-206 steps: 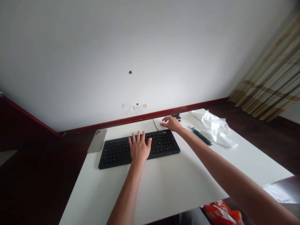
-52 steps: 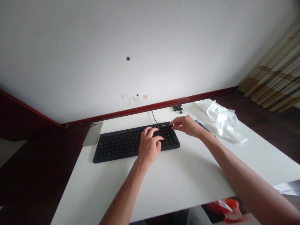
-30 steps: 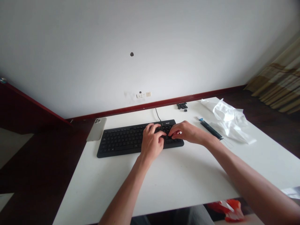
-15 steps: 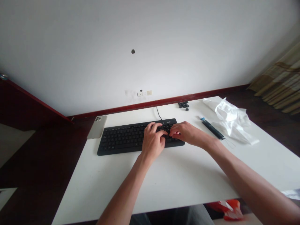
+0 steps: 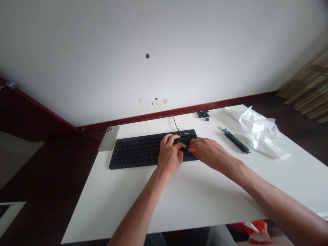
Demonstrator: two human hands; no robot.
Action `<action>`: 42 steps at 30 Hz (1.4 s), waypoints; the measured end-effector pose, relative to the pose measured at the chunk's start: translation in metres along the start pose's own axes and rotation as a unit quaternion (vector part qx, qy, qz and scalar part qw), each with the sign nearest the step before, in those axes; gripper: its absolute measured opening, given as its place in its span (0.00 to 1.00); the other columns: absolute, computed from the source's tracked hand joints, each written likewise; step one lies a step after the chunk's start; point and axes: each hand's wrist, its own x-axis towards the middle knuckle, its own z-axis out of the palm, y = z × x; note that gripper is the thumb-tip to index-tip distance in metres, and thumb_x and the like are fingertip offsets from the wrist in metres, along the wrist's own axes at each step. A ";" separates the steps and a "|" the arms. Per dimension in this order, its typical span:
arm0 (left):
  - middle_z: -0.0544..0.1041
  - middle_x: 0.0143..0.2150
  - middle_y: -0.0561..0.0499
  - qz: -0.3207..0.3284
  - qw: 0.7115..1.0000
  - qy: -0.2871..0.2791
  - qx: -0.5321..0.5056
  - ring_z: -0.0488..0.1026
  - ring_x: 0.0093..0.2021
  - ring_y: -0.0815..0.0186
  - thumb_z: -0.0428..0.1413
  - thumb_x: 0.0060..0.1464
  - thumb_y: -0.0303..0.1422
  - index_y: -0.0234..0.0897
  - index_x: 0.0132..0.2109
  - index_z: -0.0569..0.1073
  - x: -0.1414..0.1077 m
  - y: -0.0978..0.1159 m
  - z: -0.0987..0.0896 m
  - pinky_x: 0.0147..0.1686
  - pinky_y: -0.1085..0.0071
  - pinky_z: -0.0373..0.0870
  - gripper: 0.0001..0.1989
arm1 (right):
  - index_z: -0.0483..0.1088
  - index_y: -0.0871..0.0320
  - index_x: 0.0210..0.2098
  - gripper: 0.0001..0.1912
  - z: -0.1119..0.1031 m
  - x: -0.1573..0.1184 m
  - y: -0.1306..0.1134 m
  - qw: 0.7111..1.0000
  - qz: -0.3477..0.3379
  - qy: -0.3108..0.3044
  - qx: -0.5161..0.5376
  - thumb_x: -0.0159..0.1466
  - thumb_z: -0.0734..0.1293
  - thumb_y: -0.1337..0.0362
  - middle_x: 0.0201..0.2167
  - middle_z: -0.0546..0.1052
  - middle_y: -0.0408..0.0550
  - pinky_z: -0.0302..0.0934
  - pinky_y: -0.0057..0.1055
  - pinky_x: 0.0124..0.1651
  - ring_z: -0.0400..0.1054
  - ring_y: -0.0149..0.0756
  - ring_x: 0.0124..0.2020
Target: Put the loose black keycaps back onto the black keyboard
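A black keyboard (image 5: 138, 152) lies on the white table, with several keycaps off at its right end. My left hand (image 5: 170, 152) rests on it right of the middle, fingers spread and thumb stretched toward the number pad, holding nothing. Over the number pad, my right hand (image 5: 205, 150) has its fingers bent down and drawn together at the keys. Whatever may be between those fingertips is hidden. A small pile of loose black keycaps (image 5: 203, 114) sits at the table's back edge, with one keycap (image 5: 207, 119) lying apart.
A phone (image 5: 109, 139) lies left of the keyboard. On the right are a narrow dark pouch-like item (image 5: 236, 141) with a blue end, thin wire (image 5: 256, 157) and a crumpled white plastic bag (image 5: 261, 131). The keyboard cable (image 5: 176, 123) runs off the back edge.
My right hand has turned flatter, palm more downward, with its fingers still at the number pad. My left hand keeps its place on the keyboard. The whole view has shifted slightly.
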 end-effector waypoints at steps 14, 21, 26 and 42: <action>0.71 0.61 0.49 0.020 1.000 -0.003 0.001 0.61 0.64 0.53 0.55 0.52 0.17 0.45 0.50 0.81 0.000 0.002 0.002 0.67 0.49 0.62 0.24 | 0.77 0.52 0.33 0.10 0.000 0.014 0.020 0.993 0.029 0.068 0.086 0.61 0.64 0.70 0.34 0.80 0.46 0.60 0.31 0.34 0.73 0.38 0.35; 0.68 0.65 0.52 0.047 0.999 -0.013 -0.011 0.59 0.68 0.53 0.55 0.55 0.20 0.49 0.51 0.82 -0.001 0.008 0.004 0.68 0.48 0.60 0.23 | 0.70 0.55 0.57 0.22 0.012 0.024 0.084 0.937 0.170 0.270 0.140 0.65 0.63 0.62 0.43 0.79 0.51 0.67 0.37 0.39 0.73 0.39 0.33; 0.68 0.67 0.52 0.051 0.998 -0.034 -0.005 0.55 0.71 0.50 0.55 0.56 0.20 0.48 0.52 0.82 -0.003 0.007 0.007 0.69 0.44 0.57 0.23 | 0.48 0.60 0.73 0.42 0.031 0.028 0.114 0.928 0.256 0.241 0.123 0.64 0.65 0.58 0.49 0.77 0.59 0.67 0.42 0.41 0.73 0.44 0.34; 0.70 0.64 0.51 0.041 0.999 -0.017 -0.016 0.57 0.69 0.52 0.54 0.54 0.18 0.46 0.49 0.81 -0.003 0.000 0.008 0.69 0.47 0.60 0.22 | 0.66 0.62 0.65 0.29 0.043 0.034 0.126 0.942 0.291 0.159 0.046 0.68 0.63 0.56 0.55 0.72 0.64 0.67 0.40 0.46 0.74 0.50 0.45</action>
